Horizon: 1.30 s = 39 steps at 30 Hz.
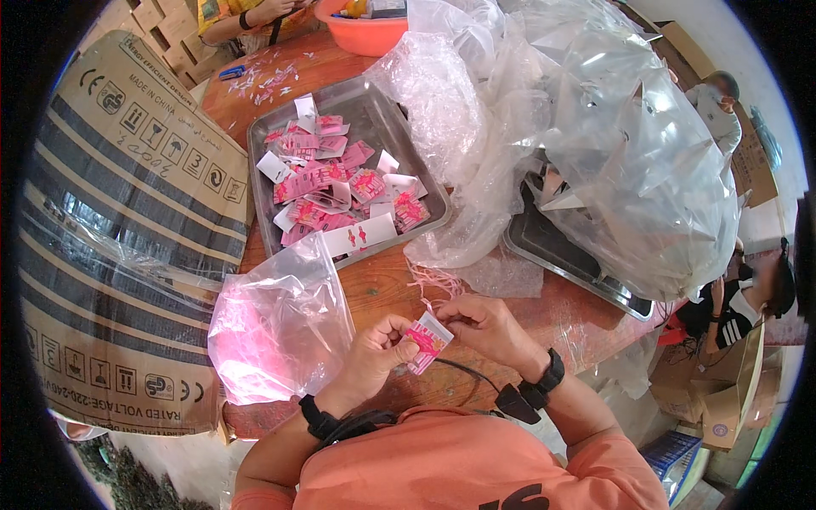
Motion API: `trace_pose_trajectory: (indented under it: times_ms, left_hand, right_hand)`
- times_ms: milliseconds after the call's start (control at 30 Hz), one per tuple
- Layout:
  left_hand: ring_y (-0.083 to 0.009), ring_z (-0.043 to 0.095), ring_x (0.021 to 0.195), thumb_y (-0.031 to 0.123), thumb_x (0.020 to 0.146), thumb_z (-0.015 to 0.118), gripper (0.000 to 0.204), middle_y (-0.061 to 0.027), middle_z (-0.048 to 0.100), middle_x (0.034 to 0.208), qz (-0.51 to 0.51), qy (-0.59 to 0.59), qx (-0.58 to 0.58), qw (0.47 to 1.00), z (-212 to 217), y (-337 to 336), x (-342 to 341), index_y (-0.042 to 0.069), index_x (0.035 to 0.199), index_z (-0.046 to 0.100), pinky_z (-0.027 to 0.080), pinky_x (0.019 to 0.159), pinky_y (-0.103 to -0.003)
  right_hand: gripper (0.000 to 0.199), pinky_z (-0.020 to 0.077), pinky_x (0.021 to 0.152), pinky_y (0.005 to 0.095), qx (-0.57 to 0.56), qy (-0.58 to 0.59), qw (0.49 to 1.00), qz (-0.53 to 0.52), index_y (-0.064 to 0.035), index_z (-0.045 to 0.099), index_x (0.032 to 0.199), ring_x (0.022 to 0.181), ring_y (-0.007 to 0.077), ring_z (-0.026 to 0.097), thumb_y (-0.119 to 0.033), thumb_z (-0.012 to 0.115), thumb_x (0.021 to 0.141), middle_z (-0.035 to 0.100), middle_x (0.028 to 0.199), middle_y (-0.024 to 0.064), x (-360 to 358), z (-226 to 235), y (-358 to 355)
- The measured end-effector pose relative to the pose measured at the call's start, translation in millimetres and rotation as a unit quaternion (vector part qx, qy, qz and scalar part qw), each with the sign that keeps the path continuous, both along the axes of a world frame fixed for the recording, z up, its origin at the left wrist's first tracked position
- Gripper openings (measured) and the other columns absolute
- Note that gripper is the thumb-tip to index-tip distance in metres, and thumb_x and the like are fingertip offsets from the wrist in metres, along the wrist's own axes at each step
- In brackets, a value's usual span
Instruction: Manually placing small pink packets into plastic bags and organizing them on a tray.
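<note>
My left hand (pixel 382 344) is closed on a small pink-and-white folded card (pixel 427 342), thumb across its face. At the card's upper right corner, my right hand (pixel 489 327) has its fingers pinched together; what they hold is hidden. Thin pink strands (pixel 438 282) lie on the table just beyond the fingers, some reaching the card's top edge. Left of my left hand rests a clear plastic bag (pixel 319 297) with a bundle of pink strands inside. Farther off, a dark metal tray (pixel 433 208) holds a loose pile of similar pink cards (pixel 340 183).
A large carton (pixel 136 246) leans along the left side. Clear plastic sheeting and bags (pixel 637 170) cover the right side, partly over a second dark tray (pixel 578 276). At the far edge stand an orange basin (pixel 365 34) and a person (pixel 259 17); other people are at right.
</note>
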<state>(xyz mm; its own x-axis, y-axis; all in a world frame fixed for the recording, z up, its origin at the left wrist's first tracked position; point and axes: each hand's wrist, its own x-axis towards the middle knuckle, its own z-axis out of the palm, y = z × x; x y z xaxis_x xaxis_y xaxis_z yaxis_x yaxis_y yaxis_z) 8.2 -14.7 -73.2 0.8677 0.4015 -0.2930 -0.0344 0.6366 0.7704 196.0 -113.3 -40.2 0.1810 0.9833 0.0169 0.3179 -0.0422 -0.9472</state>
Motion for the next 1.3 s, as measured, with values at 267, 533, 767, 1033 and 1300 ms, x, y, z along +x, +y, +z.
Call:
trace_pose_trajectory:
  times_ms: [267, 533, 767, 1033, 1300]
  left_hand:
    - [-0.0054, 0.054, 0.076, 0.016, 0.087, 0.062, 0.019, 0.0004, 0.058, 0.085, -0.002, 0.016, 0.014, 1.0, 1.2, 1.7, -1.3, 0.005, 0.099, 0.054, 0.045, 0.067, -0.02]
    - [-0.0053, 0.053, 0.075, 0.016, 0.087, 0.062, 0.018, 0.0006, 0.058, 0.086, 0.015, 0.022, 0.031, 0.999, 1.2, 0.4, 3.3, 0.005, 0.099, 0.054, 0.045, 0.067, -0.02]
    - [-0.005, 0.053, 0.075, 0.017, 0.086, 0.062, 0.019, 0.0006, 0.058, 0.086, 0.008, 0.025, 0.024, 0.999, -0.4, 1.0, 0.7, 0.005, 0.099, 0.054, 0.044, 0.066, -0.019]
    - [-0.0059, 0.054, 0.075, 0.017, 0.086, 0.062, 0.019, -0.0004, 0.059, 0.085, 0.013, 0.023, 0.006, 1.0, 1.5, 0.3, 1.6, 0.005, 0.098, 0.054, 0.045, 0.067, -0.02]
    - [-0.0064, 0.055, 0.078, 0.014, 0.086, 0.063, 0.017, 0.0002, 0.059, 0.088, -0.004, -0.008, -0.009, 1.0, 0.8, -1.4, 0.3, 0.005, 0.098, 0.055, 0.046, 0.071, -0.021]
  right_hand:
    - [0.008, 0.0455, 0.066, 0.0252, -0.079, 0.107, 0.991, -0.036, 0.0012, 0.061, 0.086, 0.073, 0.0101, 0.055, 0.0, 0.06, 0.079, 0.059, 0.076, 0.0039, 5.4, 11.7, -1.7]
    - [0.012, 0.0452, 0.066, 0.0239, -0.069, 0.131, 0.987, -0.057, 0.0008, 0.059, 0.091, 0.075, 0.0089, 0.054, 0.001, 0.06, 0.079, 0.059, 0.082, 0.0038, 1.5, 10.7, -6.6]
    - [0.016, 0.0457, 0.068, 0.0243, -0.083, 0.107, 0.991, -0.017, 0.0013, 0.059, 0.094, 0.077, 0.0098, 0.055, 0.001, 0.061, 0.079, 0.06, 0.084, 0.0049, 4.2, 13.1, -6.1]
    - [0.018, 0.0461, 0.064, 0.0224, -0.063, 0.057, 0.996, -0.003, 0.001, 0.059, 0.097, 0.076, 0.0076, 0.056, 0.002, 0.06, 0.079, 0.059, 0.084, 0.0025, 3.1, 18.6, -7.2]
    - [0.022, 0.047, 0.064, 0.0247, -0.028, 0.004, 1.0, -0.006, 0.0001, 0.058, 0.099, 0.075, 0.0103, 0.058, 0.003, 0.06, 0.078, 0.059, 0.081, 0.0058, -1.7, 11.7, -6.8]
